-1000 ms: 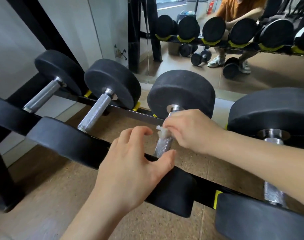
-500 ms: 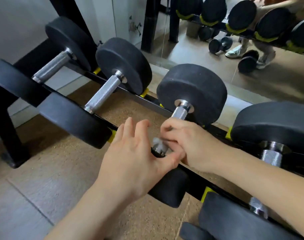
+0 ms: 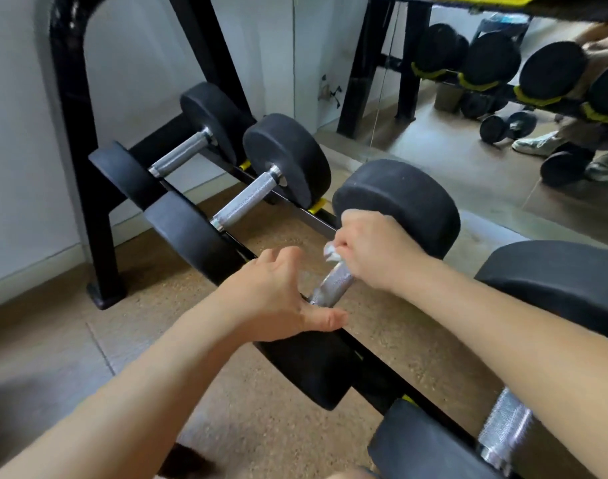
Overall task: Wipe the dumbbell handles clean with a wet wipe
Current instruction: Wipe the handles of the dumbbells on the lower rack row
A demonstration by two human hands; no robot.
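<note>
Several black dumbbells with knurled steel handles lie side by side on a low black rack (image 3: pixel 70 140). My right hand (image 3: pixel 371 250) grips a small white wet wipe (image 3: pixel 332 253) wrapped on the handle (image 3: pixel 333 283) of the third dumbbell, up near its far head (image 3: pixel 399 202). My left hand (image 3: pixel 278 299) rests with relaxed fingers on that dumbbell's near head (image 3: pixel 306 368), thumb along its top edge. The lower part of the handle shows bare between my hands.
Two more dumbbell handles (image 3: pixel 247 200) (image 3: pixel 179 153) lie to the left, another handle (image 3: pixel 503 430) under my right forearm. A wall mirror (image 3: pixel 503 115) behind the rack reflects dumbbells and a person's shoes. Cork flooring lies beneath the rack.
My right hand has slid the wipe up the handle from near the lower end toward the far head. The camera has tilted and shifted right; my left hand stays on the near head.
</note>
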